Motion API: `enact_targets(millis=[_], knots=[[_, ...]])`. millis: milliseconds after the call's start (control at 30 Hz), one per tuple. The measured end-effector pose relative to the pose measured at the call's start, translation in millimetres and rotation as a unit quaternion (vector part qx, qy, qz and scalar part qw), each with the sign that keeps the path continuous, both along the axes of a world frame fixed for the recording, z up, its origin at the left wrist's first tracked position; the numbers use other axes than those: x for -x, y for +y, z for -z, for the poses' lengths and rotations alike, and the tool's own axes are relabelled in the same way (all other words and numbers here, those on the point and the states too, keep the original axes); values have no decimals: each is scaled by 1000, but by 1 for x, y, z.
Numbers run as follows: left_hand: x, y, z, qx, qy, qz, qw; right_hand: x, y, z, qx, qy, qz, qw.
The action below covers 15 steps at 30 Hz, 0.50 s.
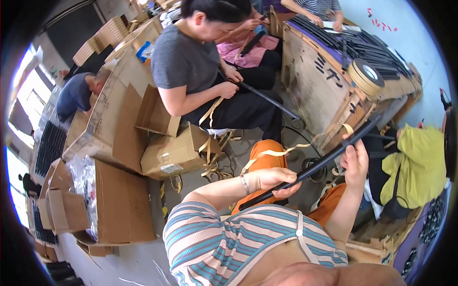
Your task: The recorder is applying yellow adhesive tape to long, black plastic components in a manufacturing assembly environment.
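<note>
Across my lap, a long black tube (319, 165) slants up to the right. My left hand (279, 180) is closed around its lower part, thumb on top. Further up, my right hand (357, 161) grips the tube with its fingers wrapped on it from below. A pale yellow strip (272, 153) curls from beside the tube near my right hand, down over my orange-clad leg. I cannot tell whether its upper end is stuck to the tube.
A co-worker (191, 66) opposite holds another thin black rod (267, 98). At right, a wooden crate (310, 71) bears several black tubes and tape rolls (365, 78). Cardboard boxes (167, 155) stand left, with loose strips beside them. A yellow-green cloth (420, 162) is far right.
</note>
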<state>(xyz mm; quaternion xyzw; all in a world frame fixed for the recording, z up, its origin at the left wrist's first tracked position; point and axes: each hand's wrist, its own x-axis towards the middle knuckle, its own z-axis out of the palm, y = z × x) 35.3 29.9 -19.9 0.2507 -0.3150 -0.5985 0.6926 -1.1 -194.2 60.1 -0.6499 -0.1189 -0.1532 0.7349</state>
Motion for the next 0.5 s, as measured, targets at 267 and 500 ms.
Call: enact_targets(millis=[267, 500], knots=[[-9, -2, -34, -172, -214, -350, 896, 9, 19, 41, 103, 175, -117, 972], [-7, -9, -33, -175, -181, -410, 877, 33, 51, 43, 133, 196, -186, 954]])
